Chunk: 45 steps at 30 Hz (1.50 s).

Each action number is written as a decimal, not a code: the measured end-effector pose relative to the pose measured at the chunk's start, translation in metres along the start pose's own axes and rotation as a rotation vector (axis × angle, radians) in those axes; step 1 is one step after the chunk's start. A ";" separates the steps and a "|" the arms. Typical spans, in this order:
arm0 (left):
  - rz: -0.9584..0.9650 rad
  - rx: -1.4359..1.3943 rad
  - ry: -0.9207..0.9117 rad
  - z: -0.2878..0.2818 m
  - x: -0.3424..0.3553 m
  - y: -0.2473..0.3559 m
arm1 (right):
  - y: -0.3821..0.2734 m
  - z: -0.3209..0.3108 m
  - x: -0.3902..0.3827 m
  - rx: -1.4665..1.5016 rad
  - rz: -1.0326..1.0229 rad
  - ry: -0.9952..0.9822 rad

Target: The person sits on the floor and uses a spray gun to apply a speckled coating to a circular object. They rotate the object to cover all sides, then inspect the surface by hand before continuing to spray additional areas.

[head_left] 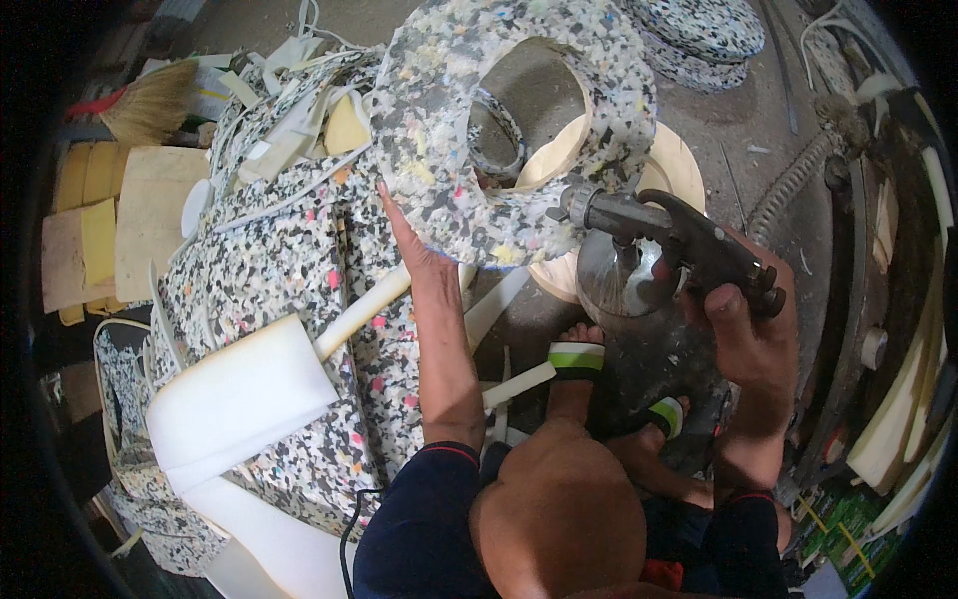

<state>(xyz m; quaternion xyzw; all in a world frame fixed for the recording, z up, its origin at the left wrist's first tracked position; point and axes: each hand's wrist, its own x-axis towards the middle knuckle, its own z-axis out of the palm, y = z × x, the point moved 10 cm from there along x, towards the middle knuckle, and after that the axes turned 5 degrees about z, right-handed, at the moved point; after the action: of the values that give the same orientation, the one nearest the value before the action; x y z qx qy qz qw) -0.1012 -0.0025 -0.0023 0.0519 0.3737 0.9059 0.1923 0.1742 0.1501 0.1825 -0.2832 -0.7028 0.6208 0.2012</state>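
My left hand (pixel 419 245) grips the near left edge of a thick ring of speckled rebonded foam (pixel 429 150), most of its fingers hidden beneath. The ring is held up and tilted, with a round hole through its middle. My right hand (pixel 753 324) is closed round the handle of a dark metal spray gun (pixel 689 235). A round, shiny cup (pixel 619 280) hangs under the gun. The gun's nozzle is close to the ring's near right edge, pointing left. Pale round foam pieces (pixel 674 165) lie below the ring; a smaller speckled ring (pixel 514 135) shows through its hole.
Speckled foam blocks (pixel 269 240) are piled at my left, with a white foam piece (pixel 244 389) on top. Foam scraps and a straw broom (pixel 150 100) lie farther left. Speckled foam discs (pixel 704 35) are stacked at the far right. A coiled hose (pixel 793 185) runs along the right.
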 end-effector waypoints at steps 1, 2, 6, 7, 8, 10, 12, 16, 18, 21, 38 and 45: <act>-0.026 -0.014 0.055 -0.007 0.000 -0.004 | 0.000 -0.003 -0.001 0.000 -0.009 0.035; -0.030 -0.018 0.065 -0.009 0.000 -0.005 | 0.002 -0.007 -0.002 -0.018 0.011 0.067; -0.055 -0.036 0.053 -0.013 -0.002 -0.013 | 0.017 -0.024 -0.002 -0.088 0.162 0.180; -0.060 -0.026 0.071 -0.016 -0.003 -0.015 | 0.020 -0.028 -0.002 -0.080 0.188 0.215; -0.037 0.001 0.049 -0.016 -0.005 -0.014 | 0.024 -0.032 -0.001 -0.092 0.220 0.233; -0.038 0.047 0.029 -0.018 -0.009 -0.019 | 0.030 -0.035 -0.001 -0.078 0.250 0.269; -0.032 0.041 0.021 -0.022 -0.015 -0.024 | 0.035 -0.038 -0.002 -0.035 0.246 0.305; -0.140 0.039 0.113 -0.043 -0.031 -0.046 | 0.056 -0.049 -0.016 -0.058 0.296 0.385; -0.212 -0.007 0.038 -0.043 -0.036 -0.047 | 0.070 -0.053 -0.025 -0.046 0.350 0.390; -0.220 0.043 0.011 -0.048 -0.035 -0.033 | 0.089 -0.054 -0.037 0.027 0.391 0.398; -0.483 0.139 0.068 -0.037 -0.003 -0.025 | 0.103 -0.063 -0.053 -0.173 0.450 0.344; -0.422 0.316 0.089 0.000 -0.030 -0.004 | 0.105 -0.058 -0.051 -0.056 0.433 0.327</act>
<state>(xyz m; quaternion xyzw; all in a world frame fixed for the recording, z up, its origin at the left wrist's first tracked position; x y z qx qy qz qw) -0.0720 -0.0116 -0.0039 -0.0376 0.5213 0.7775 0.3498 0.2653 0.1687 0.0913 -0.5288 -0.6008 0.5758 0.1668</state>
